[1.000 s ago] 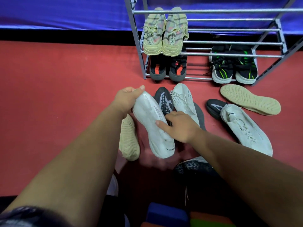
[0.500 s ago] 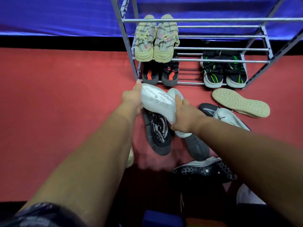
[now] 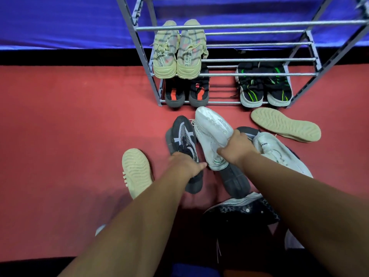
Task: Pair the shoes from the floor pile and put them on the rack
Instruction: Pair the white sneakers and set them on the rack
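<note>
Indoor room, red carpet (image 3: 60, 136), metal shoe rack (image 3: 249, 74)

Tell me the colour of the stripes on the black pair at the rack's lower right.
Bright green stripes on the black knit sneakers, seen in the head view.

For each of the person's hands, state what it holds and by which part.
The right hand grips a white sneaker at its heel end. The left hand closes on the heel end of a dark grey sneaker.
</note>
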